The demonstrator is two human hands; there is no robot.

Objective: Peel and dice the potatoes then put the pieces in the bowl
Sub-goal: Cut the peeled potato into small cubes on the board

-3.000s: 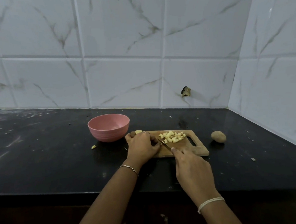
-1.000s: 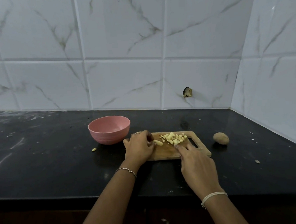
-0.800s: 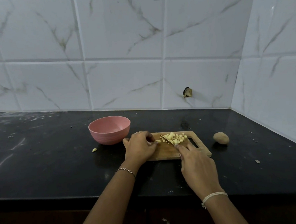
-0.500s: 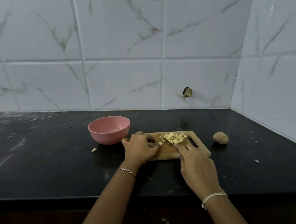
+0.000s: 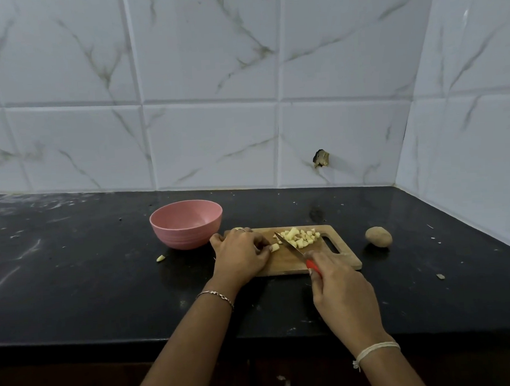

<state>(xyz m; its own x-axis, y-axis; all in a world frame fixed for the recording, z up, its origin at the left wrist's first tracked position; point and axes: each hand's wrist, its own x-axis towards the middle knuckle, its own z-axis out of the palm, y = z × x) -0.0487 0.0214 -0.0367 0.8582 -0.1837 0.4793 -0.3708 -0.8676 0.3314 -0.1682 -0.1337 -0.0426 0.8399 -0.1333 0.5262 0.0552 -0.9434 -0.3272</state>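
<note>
A wooden cutting board [image 5: 345,257] lies on the black counter. A pile of diced potato [image 5: 300,237] sits at its far middle. My left hand [image 5: 241,255] rests on the board's left end, its curled fingers holding a short stub of peeled potato [image 5: 274,247]. My right hand [image 5: 341,289] grips a red-handled knife [image 5: 291,248], whose blade slants between the stub and the pile. The pink bowl [image 5: 186,224] stands left of the board. A whole unpeeled potato [image 5: 378,236] lies right of the board.
A stray potato piece [image 5: 160,258] lies on the counter in front of the bowl. Small scraps [image 5: 440,276] dot the counter at right. Tiled walls close the back and the right side. The counter's front edge runs just below my wrists.
The potato strip under my left hand has been cut shorter, down to a small stub. My right hand has drawn back toward me, showing the knife's red handle and blade.
</note>
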